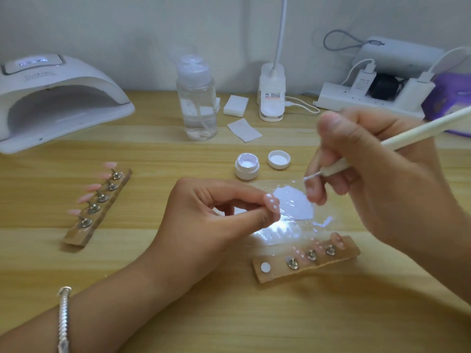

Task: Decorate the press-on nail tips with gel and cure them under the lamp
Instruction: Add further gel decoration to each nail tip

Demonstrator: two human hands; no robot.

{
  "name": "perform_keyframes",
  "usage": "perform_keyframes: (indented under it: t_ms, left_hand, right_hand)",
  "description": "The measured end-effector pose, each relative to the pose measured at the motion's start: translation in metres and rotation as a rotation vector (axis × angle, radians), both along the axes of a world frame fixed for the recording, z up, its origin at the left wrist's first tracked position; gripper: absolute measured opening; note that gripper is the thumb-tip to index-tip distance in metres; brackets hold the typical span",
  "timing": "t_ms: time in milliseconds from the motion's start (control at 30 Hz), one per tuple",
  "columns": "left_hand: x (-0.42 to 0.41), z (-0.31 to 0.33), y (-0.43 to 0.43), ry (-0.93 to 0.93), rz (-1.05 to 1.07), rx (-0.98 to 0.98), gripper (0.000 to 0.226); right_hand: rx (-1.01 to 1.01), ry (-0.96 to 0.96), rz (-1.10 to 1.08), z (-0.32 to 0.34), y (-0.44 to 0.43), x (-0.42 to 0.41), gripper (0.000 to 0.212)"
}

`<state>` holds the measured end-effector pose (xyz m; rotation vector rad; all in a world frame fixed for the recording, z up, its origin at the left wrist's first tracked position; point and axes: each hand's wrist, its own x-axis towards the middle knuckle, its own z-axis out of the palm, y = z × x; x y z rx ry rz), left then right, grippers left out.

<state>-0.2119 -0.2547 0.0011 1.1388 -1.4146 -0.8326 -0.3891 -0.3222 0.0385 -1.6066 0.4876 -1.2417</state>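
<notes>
Desk [254, 327] sundries, rear edge
Pump bottle [197, 103], wipe pads [235, 105], lamp base [272, 98] and power strip [356, 101] are ranged beside the wall.

Left hand [216, 215] pinches a nail tip [272, 203] between thumb and forefinger; right hand [382, 179] grips a brush [420, 128] like a pen

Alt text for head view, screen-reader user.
The left hand pinches a white-dotted pink nail tip while the right hand holds a brush near a white gel smear. An open gel jar, a left tip holder, a right tip holder and a curing lamp sit on the table.
</notes>
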Motion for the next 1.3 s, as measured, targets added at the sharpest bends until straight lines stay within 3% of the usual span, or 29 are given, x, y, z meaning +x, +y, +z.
perform_keyframes:
  t_ms: [167, 333, 533, 667, 767, 1067, 1300]
  left_hand:
    - [0.0, 0.01, 0.005, 0.026, 0.037, 0.048, 0.015]
    - [0.007, 0.025, 0.007, 0.096, -0.01, 0.072, 0.013]
    - [0.012, 0.021, 0.033, -0.154, -0.048, 0.092, 0.009]
    - [0.002, 0.008, 0.041, -0.188, -0.095, 0.183, 0.014]
    - [-0.005, 0.004, 0.04, -0.335, -0.056, 0.189, 0.016]
    - [-0.013, -0.004, 0.041, -0.352, 0.104, 0.138, 0.013]
    - [-0.013, -0.008, 0.042, -0.349, 0.169, 0.099, 0.017]
  right_hand:
    - [-0.112, -0.09, -0.099, 0.029, -0.008, -0.013, 0.038]
    - [-0.185, 0.117, -0.197, 0.021, -0.005, -0.045, 0.036]
    - [-0.153, 0.475, -0.403, -0.036, 0.012, -0.099, 0.044]
    - [-0.111, 0.503, -0.498, -0.05, 0.027, -0.11, 0.044]
    - [-0.17, 0.534, -0.549, -0.047, 0.031, -0.109, 0.036]
    - [-0.288, 0.597, -0.511, -0.047, 0.034, -0.104, 0.009]
    - [-0.353, 0.638, -0.443, -0.043, 0.036, -0.102, 0.009]
